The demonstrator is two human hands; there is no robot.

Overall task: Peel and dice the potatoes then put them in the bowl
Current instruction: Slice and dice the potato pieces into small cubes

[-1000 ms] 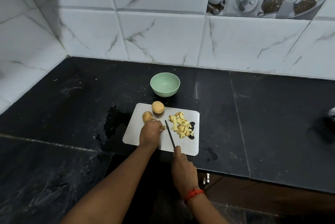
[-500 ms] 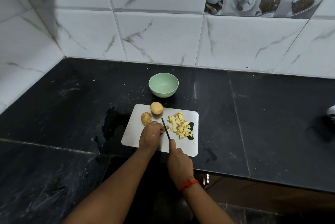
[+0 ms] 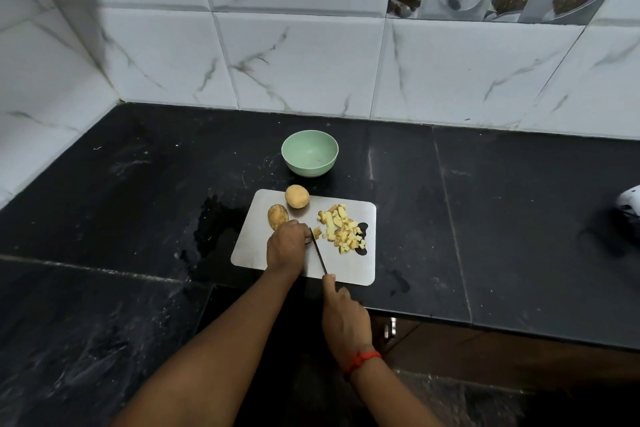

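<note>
On counter (image 3: 519, 219), right hand (image 3: 346, 319) holds knife (image 3: 318, 253) beside seemingly curled left hand (image 3: 285, 248).

No text, label or number can be read anywhere.

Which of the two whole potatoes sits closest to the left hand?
The browner oblong potato, right beside the left hand's knuckles; the rounder pale potato lies farther back, nearer the bowl.
</note>
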